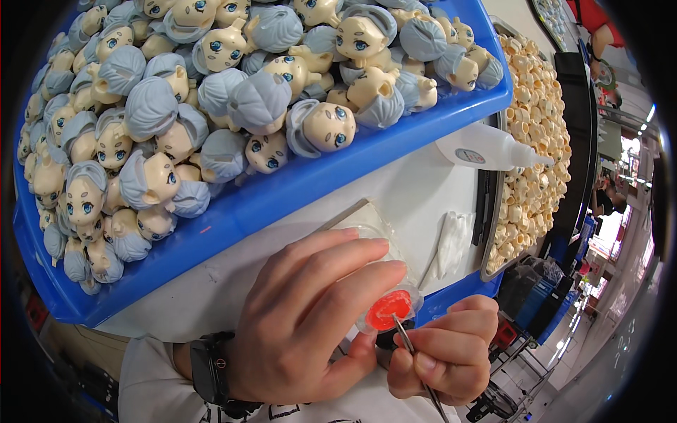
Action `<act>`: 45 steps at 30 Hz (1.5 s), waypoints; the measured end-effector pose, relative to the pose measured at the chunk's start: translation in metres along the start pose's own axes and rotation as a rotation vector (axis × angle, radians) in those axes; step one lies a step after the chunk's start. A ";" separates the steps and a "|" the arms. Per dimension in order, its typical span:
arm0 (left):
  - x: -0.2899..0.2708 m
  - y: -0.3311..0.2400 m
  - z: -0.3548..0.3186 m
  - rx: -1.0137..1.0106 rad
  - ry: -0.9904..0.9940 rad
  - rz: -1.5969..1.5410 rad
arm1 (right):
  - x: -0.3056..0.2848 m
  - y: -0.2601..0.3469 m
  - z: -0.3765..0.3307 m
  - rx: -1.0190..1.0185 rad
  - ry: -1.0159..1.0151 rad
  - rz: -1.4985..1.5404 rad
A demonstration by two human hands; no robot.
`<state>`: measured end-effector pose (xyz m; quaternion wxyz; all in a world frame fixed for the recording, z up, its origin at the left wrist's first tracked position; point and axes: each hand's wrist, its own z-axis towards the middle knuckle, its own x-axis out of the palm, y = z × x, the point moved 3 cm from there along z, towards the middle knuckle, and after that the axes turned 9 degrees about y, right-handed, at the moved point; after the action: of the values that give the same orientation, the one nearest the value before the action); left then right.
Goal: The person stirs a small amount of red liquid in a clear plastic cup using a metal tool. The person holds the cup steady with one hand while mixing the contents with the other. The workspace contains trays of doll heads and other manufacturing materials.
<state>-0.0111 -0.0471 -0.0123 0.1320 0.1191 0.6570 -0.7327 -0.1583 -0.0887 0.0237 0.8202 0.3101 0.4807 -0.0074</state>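
Observation:
My left hand [303, 317] is closed around the rim of a small clear round dish [415, 302], gripping it between fingers and thumb. Inside the dish lies glossy red stuff [389, 310], whose kind I cannot tell. Pinched in my right hand [451, 349] are slim metal tweezers [406, 341], slanting up to the left. Their tip touches the red stuff. Just beyond my left fingers a pale square block [368, 220] rests on the white table [416, 185], partly covered by the hand.
A blue tray [282, 201] heaped with grey-haired doll heads [261, 99] spans the far left. To the right are a white squeeze bottle [479, 146], a crumpled white tissue [451, 243] and a metal tray [488, 262] of small cream parts [532, 141]. People [608, 197] appear in the far right background.

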 end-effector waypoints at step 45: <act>0.002 0.002 -0.001 -0.032 0.003 -0.111 | -0.004 -0.017 0.004 0.061 0.040 0.323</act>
<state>-0.0120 -0.0465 -0.0144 0.0922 0.0815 0.6745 -0.7279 -0.1627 -0.1053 0.0193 0.7912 0.4080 0.4405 0.1162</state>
